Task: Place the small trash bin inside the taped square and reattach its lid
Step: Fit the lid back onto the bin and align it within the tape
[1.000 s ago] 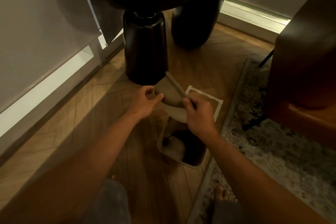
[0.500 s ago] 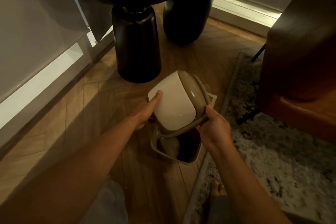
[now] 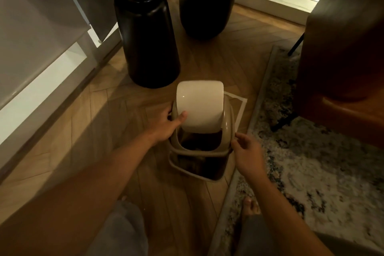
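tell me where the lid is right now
In the head view the lid sits centre frame, over the trash bin, left hand gripping it, just before the black pedestal.

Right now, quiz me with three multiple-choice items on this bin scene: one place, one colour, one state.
1. Where does the taped square show?
A. beyond the bin
B. on the rug
C. under the foot

2. What colour is the lid's swing flap?
A. black
B. cream
C. red

3. How is the lid?
A. lying on the rug
B. tilted over the bin, not seated
C. closed flat

Answers: 1 A, its tape corner peeks out past the lid; 2 B, pale against the tan frame; 3 B, the left hand holds it, and the bin's rim shows below.
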The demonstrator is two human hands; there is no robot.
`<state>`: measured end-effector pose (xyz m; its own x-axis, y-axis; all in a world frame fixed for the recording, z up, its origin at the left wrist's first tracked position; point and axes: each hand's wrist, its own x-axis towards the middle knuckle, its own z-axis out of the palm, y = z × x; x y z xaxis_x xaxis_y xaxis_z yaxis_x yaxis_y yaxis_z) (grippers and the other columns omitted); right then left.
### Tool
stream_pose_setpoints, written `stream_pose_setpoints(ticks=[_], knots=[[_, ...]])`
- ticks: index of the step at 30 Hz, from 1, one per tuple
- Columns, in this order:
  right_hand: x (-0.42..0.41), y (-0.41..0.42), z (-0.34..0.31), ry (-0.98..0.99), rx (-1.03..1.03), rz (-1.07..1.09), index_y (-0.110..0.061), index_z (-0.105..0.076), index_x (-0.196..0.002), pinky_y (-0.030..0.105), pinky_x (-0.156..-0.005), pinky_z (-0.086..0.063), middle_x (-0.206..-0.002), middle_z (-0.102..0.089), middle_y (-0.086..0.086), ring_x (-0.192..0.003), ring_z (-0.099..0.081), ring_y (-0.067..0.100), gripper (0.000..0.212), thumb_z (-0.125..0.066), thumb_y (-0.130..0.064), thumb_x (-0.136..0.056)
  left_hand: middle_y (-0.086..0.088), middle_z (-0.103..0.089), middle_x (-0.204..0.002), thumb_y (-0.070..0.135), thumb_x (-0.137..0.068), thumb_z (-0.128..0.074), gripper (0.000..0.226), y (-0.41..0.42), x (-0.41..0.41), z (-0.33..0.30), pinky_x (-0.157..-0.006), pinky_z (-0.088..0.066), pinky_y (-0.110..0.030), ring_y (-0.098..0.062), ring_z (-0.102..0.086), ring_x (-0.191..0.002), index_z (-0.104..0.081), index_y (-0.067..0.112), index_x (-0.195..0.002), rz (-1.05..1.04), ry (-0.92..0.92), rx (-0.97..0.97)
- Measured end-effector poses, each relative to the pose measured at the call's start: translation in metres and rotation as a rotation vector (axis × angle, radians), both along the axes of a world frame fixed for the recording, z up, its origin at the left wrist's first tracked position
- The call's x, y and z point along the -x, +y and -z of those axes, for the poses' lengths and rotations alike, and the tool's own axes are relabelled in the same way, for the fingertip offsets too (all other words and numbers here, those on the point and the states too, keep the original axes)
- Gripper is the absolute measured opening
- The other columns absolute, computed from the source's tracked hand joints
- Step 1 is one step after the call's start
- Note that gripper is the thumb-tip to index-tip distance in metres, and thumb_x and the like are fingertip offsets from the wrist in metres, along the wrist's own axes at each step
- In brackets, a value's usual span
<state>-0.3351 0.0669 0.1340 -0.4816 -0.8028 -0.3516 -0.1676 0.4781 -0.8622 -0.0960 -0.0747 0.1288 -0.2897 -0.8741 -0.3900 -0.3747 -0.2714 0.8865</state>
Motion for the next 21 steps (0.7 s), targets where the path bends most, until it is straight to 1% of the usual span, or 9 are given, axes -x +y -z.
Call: stream_pose_setpoints(ticks=[2,3,5,7,9,11,15,19,21], knots=[[-0.002,0.009,0.011,0.067,-0.045,0.009,-0.019,-0.068,-0.131,0.002,-0.065,-0.046,-0.114,-0.073,-0.003,-0.104,-0.069,0.008,0.027,-0.057,-0.018,-0.107,0.017,-0.052,-0.135,0.093,-0.064,-0.054,0.112,0.003,-0.002,0.005,-0.084,-0.046,-0.011,-0.008,-0.05,-0.123,-0.039,0.031,-0.156,0.068,-0.022,-0.046],[-0.003,0.014,0.018,0.084,-0.069,0.007,-0.016,-0.068,-0.132,0.006,-0.072,-0.047,-0.118,-0.074,0.001,-0.109,-0.069,0.015,0.027,-0.056,-0.018,-0.107,0.015,-0.051,-0.141,0.099,-0.059,-0.049,0.119,0.004,-0.003,0.009,-0.096,-0.046,-0.02,-0.009,-0.049,-0.128,-0.039,0.031,-0.156,0.098,-0.025,-0.063],[-0.006,0.024,0.031,0.057,-0.111,-0.001,-0.008,-0.065,-0.139,0.024,-0.09,-0.052,-0.128,-0.072,0.009,-0.121,-0.066,0.023,0.033,-0.055,-0.015,-0.107,0.01,-0.048,-0.151,0.1,-0.061,-0.044,0.117,0.007,-0.005,0.017,-0.114,-0.041,-0.038,-0.015,-0.045,-0.138,-0.039,0.033,-0.156,0.123,-0.029,-0.112],[-0.01,0.035,0.042,0.032,-0.142,-0.018,-0.005,-0.066,-0.135,0.027,-0.092,-0.052,-0.128,-0.072,0.009,-0.12,-0.066,0.02,0.031,-0.056,-0.011,-0.106,0.011,-0.047,-0.15,0.09,-0.072,-0.043,0.102,0.011,-0.005,0.026,-0.118,-0.037,-0.048,-0.019,-0.042,-0.143,-0.038,0.034,-0.156,0.124,-0.035,-0.179],[-0.014,0.044,0.054,0.045,-0.163,-0.027,-0.004,-0.072,-0.123,0.013,-0.078,-0.051,-0.115,-0.076,0.009,-0.106,-0.071,0.017,0.024,-0.057,-0.006,-0.104,0.013,-0.049,-0.146,0.08,-0.079,-0.043,0.089,0.017,-0.004,0.034,-0.117,-0.037,-0.044,-0.018,-0.042,-0.142,-0.038,0.036,-0.155,0.149,-0.048,-0.228],[-0.017,0.052,0.067,0.029,-0.175,0.015,-0.001,-0.075,-0.114,0.008,-0.068,-0.05,-0.102,-0.076,0.009,-0.098,-0.073,0.021,0.019,-0.06,-0.003,-0.102,0.02,-0.05,-0.133,0.075,-0.081,-0.042,0.084,0.023,-0.002,0.037,-0.103,-0.042,-0.03,-0.013,-0.044,-0.134,-0.033,0.039,-0.156,0.177,-0.069,-0.249],[-0.019,0.056,0.082,-0.048,-0.208,0.042,-0.005,-0.069,-0.114,0.048,-0.093,-0.06,-0.106,-0.075,0.013,-0.104,-0.072,0.032,0.013,-0.062,-0.008,-0.103,0.018,-0.044,-0.128,0.073,-0.084,-0.041,0.086,0.022,-0.001,0.039,-0.092,-0.04,-0.024,-0.008,-0.042,-0.122,-0.025,0.036,-0.16,0.218,-0.086,-0.235],[-0.019,0.058,0.086,-0.07,-0.186,0.038,-0.011,-0.065,-0.126,0.049,-0.088,-0.063,-0.105,-0.075,0.009,-0.099,-0.075,0.026,0.022,-0.061,-0.011,-0.104,0.013,-0.044,-0.136,0.073,-0.081,-0.044,0.089,0.021,-0.003,0.042,-0.098,-0.041,-0.031,-0.011,-0.042,-0.125,-0.025,0.036,-0.16,0.201,-0.08,-0.249],[-0.019,0.058,0.085,-0.066,-0.173,0.035,-0.021,-0.065,-0.12,0.044,-0.085,-0.064,-0.103,-0.074,0.005,-0.096,-0.075,0.022,0.019,-0.061,-0.01,-0.104,0.009,-0.043,-0.146,0.074,-0.079,-0.044,0.092,0.022,-0.005,0.043,-0.102,-0.04,-0.035,-0.015,-0.043,-0.131,-0.024,0.036,-0.16,0.195,-0.096,-0.238]])
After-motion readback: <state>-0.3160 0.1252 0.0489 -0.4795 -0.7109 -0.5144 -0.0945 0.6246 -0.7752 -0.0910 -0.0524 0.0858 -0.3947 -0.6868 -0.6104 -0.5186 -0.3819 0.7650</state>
